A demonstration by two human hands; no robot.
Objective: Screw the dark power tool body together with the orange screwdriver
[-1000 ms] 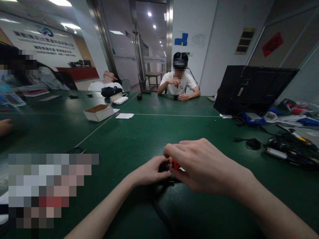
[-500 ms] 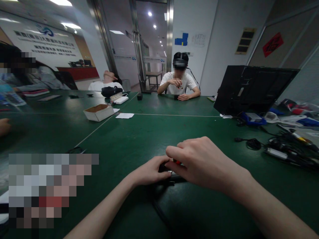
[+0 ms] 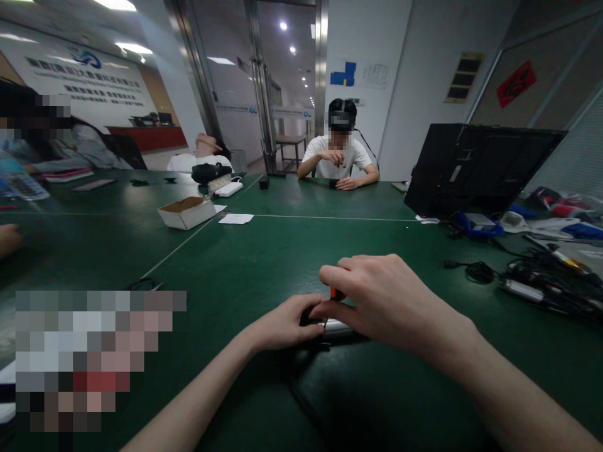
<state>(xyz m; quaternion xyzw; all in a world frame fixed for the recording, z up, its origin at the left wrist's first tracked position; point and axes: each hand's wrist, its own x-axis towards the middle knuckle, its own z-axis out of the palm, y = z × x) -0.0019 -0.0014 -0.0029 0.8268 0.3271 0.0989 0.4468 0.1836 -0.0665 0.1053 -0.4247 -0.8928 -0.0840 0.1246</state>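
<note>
Tube (image 3: 338, 328) of silver metal with some black on it sits between your 2 hands, low at the green table (image 3: 273, 257); whether it rests on the tabletop or is held just above, the view does not tell. Your left hand (image 3: 282, 321) is closed on the tube's left end, thumb against it, the other fingers partly hidden. Your right hand (image 3: 384, 301), above the tube, pinches a small tool (image 3: 335, 294) between thumb and fingers; only a bit of its orange-red handle shows clearly, and whether its tip meets the tube is too small to tell. On the near side of the tube runs a dark cable (image 3: 304, 405), its ends lost from sight.

Right of the tube lie a coiled cord (image 3: 479, 272) and a heap of black cables (image 3: 551, 300). Farther beyond the tube to the right stands a black monitor (image 3: 475, 166), a blue gadget (image 3: 479, 223) near its base. Beyond the tube to the left are 1 open white box (image 3: 186, 216) and a sheet of paper (image 3: 235, 219) just beside it. Straight beyond the tube, across the table, sits 1 person (image 3: 318, 157) in a white shirt and headset.
</note>
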